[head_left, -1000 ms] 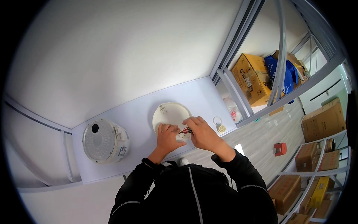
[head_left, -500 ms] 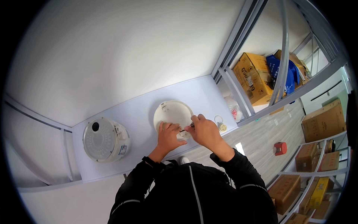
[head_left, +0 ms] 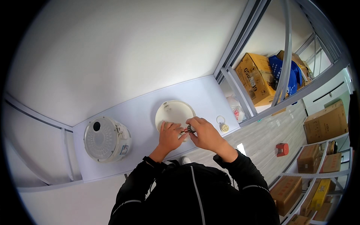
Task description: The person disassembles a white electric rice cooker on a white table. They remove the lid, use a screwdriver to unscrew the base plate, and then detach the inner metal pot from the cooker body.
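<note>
A round white shallow piece (head_left: 174, 112), like a lid or basin with a few dark marks near its far rim, lies on the pale table (head_left: 142, 112). Above its near right part my two hands meet. Between the fingers of my right hand (head_left: 207, 134) is a small tool with a ribbed dark-and-pale handle (head_left: 190, 129), pointing left; it looks like a short screwdriver. The thumb and forefinger of my left hand (head_left: 170, 137) close around its left end, where something small and reddish shows. The other left fingers reach over the white piece. What the tip touches is hidden.
At the table's left stands a white drum-shaped appliance (head_left: 107, 140) with a dark round hole on top. A pale ring with a yellowish disc (head_left: 224, 128) lies near the right edge. Beyond are a metal frame (head_left: 234, 86), cardboard boxes (head_left: 258, 78) and a red stool (head_left: 282, 149).
My right hand has turned and shifted slightly, so that more of the ribbed handle shows. My left thumb and forefinger have come closer together at the tool's end.
</note>
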The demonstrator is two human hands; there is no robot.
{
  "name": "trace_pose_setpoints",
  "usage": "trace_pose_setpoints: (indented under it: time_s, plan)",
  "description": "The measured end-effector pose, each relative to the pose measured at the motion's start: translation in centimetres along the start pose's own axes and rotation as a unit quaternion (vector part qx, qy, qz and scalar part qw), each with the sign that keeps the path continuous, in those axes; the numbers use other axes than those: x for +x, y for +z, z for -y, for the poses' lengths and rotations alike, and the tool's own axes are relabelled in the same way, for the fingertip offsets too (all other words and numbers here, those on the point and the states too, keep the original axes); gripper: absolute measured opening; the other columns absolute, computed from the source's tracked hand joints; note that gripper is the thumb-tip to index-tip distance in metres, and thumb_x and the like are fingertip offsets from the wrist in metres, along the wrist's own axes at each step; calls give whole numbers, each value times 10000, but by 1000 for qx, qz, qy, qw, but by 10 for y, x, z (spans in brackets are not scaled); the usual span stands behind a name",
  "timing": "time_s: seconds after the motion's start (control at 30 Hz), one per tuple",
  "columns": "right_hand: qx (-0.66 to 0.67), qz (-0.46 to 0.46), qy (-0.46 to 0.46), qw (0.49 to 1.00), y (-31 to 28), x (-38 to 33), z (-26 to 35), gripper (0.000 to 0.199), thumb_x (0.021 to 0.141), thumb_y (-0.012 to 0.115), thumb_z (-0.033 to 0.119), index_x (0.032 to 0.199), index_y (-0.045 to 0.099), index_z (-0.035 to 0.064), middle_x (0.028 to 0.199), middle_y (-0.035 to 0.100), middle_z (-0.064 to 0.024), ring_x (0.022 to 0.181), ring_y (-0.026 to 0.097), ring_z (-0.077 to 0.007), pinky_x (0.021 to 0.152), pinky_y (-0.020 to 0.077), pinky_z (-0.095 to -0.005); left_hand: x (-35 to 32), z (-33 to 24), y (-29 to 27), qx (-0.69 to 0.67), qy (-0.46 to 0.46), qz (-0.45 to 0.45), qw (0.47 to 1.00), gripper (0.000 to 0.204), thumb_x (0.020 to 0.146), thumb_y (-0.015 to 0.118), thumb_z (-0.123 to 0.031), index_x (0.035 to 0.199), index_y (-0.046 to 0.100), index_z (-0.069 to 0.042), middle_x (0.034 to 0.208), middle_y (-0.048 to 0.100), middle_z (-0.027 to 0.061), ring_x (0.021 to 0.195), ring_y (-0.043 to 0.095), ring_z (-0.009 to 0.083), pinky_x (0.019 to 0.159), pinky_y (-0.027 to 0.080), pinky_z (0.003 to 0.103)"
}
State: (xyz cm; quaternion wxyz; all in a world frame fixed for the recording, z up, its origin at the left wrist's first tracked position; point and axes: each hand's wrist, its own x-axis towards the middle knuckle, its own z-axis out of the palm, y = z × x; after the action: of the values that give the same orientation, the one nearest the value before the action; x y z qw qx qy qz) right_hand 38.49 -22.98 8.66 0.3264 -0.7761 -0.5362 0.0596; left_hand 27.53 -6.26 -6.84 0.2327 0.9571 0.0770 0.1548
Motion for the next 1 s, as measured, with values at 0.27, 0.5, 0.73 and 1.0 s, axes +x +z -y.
trace_pose_setpoints:
  time_s: [0.27,0.5,0.73,1.0]
  plan:
    - [22,-39,23,999,6,-3,-11,441,849,771,7,1264,625,36,1096,682,-167,960,690,-382,811,569,-459,2,10,7,-12,-19,22,1000,170,923,755,-229,1072,837,-218,1279,734,-65,1289,582,216,1264,284,589]
    - [44,-46,35,997,2,-11,-18,499,852,787,-17,1319,623,43,1133,688,-165,1000,692,-374,845,569,-450,8,7,3,-8,22,27,999,124,905,766,-235,1003,827,-193,1124,756,-47,1243,607,217,1298,221,611]
    - [84,-45,-15,995,3,-6,-17,550,870,773,-48,1382,610,67,1208,676,-180,1092,651,-406,902,551,-465,9,1,2,25,42,3,999,129,875,768,-222,969,773,-134,1100,740,-7,1247,607,273,1264,183,716]
    - [108,-71,30,991,-14,-9,-24,590,906,761,-47,1449,565,74,1224,670,-158,1098,650,-372,937,549,-425,21,1,-12,43,136,4,990,123,888,744,-195,992,727,-131,1093,712,-8,1219,611,262,1249,241,685]
